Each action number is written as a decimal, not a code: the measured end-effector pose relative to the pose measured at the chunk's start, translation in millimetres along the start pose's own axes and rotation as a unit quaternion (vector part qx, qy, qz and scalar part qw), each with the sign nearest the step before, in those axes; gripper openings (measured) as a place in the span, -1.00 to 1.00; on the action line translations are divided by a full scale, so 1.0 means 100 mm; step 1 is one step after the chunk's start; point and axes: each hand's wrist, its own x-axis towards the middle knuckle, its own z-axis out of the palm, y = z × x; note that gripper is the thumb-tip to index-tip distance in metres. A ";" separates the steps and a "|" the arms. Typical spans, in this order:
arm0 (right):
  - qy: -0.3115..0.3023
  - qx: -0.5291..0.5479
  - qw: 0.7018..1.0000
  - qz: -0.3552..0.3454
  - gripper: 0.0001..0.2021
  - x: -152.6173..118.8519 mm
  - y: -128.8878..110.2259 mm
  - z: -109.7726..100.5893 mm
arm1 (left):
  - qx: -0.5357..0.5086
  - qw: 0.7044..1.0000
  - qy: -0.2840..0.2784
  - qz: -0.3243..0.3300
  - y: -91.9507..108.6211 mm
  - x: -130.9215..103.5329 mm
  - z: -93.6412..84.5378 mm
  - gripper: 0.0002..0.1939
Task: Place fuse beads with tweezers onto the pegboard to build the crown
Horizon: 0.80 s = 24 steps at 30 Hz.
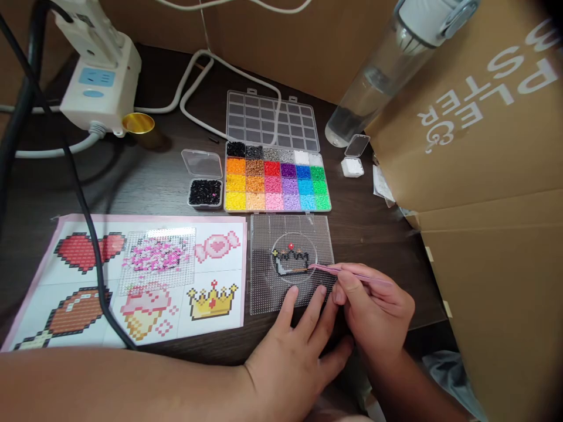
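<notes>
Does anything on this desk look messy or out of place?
Loose pink and white beads lie jumbled on the clear board over the pattern sheet, forming no recognizable design. A black cable passes across that sheet, hiding bits of it. One pinkish speck, perhaps a stray bead, sits among black beads in the small box.

From the pegboard (264,296), a lane runs over bare desk (382,217) toward half past two, walled by cardboard (497,258) at three! Bead case (251,118) blocks twelve, left hand (299,357) blocks six, black cable (90,227) cuts across nine!
</notes>
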 end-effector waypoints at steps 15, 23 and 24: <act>-0.068 0.332 0.929 0.146 -0.89 0.23 0.06 -0.12 | 0.020 1.000 0.014 0.016 0.00 -0.05 0.00 -0.58; -0.065 0.472 0.836 0.273 -0.90 0.36 0.06 -0.22 | 0.078 0.993 0.093 -0.001 0.05 -0.07 0.10 -0.59; -0.061 0.482 0.830 0.274 -0.91 0.36 0.07 -0.22 | 0.084 0.991 0.107 -0.002 0.04 -0.07 0.12 -0.59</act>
